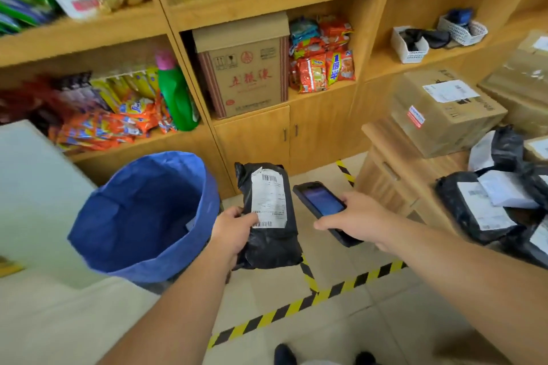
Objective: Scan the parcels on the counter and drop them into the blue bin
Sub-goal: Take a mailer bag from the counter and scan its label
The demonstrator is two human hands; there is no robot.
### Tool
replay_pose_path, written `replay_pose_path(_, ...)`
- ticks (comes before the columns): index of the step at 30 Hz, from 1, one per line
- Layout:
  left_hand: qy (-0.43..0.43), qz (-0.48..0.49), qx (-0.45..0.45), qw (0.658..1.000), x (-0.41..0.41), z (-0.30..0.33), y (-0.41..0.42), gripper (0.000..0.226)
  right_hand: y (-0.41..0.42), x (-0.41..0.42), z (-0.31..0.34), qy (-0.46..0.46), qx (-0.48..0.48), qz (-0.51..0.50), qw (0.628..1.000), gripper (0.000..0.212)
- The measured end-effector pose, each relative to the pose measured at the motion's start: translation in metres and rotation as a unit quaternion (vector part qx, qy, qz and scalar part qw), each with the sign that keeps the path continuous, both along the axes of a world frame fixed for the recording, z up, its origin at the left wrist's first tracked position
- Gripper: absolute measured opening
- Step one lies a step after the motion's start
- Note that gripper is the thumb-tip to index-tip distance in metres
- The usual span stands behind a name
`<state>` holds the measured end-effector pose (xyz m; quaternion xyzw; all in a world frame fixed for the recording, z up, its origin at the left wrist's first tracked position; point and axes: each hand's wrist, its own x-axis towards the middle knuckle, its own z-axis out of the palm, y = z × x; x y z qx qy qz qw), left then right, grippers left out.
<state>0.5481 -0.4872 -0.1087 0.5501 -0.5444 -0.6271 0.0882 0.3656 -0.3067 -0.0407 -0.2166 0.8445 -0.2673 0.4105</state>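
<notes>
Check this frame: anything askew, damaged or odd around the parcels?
Little stands out. The label on the held black parcel is wrinkled, its top corner lifting. The parcels on the counter lie in a loose overlapping heap, labels at mixed angles. The blue bin leans, with a slumped rim. No visible spills or tears.

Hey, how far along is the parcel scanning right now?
Done: a white label shows inside the blue bin, suggesting at least one parcel is dropped. In hand: the left hand holds a black parcel, label up, beside the scanner in the right hand. Left: black parcels and a cardboard box wait on the counter.
</notes>
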Motion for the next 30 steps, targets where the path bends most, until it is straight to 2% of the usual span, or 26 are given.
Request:
replay_pose_path(4, -0.002, 0.052, 0.008, 0.999, 0.045, -0.002, -0.031, 0.016, -0.053, 0.026, -0.004, 0.013, 0.02, 0.059, 0.998, 0.057)
replay_pose_path(9, -0.007, 0.136, 0.014, 0.991, 0.09, -0.005, -0.065, 0.011, -0.116, 0.05, -0.007, 0.01, 0.014, 0.124, 0.992, 0.054)
replay_pose_path(12, -0.022, 0.176, 0.018, 0.984, 0.108, -0.009, -0.086, 0.01, -0.156, 0.057, -0.016, 0.008, 0.015, 0.154, 0.988, 0.059)
replay_pose_path(23, -0.125, 0.256, -0.005, 0.958, 0.128, -0.008, -0.176, 0.01, -0.301, 0.039, -0.026, 0.001, 0.017, 0.257, 0.966, 0.059)
replay_pose_path(30, -0.136, 0.316, 0.007, 0.939, 0.136, -0.01, -0.22, 0.01, -0.368, 0.024, -0.027, 0.0, 0.023, 0.284, 0.959, 0.06)
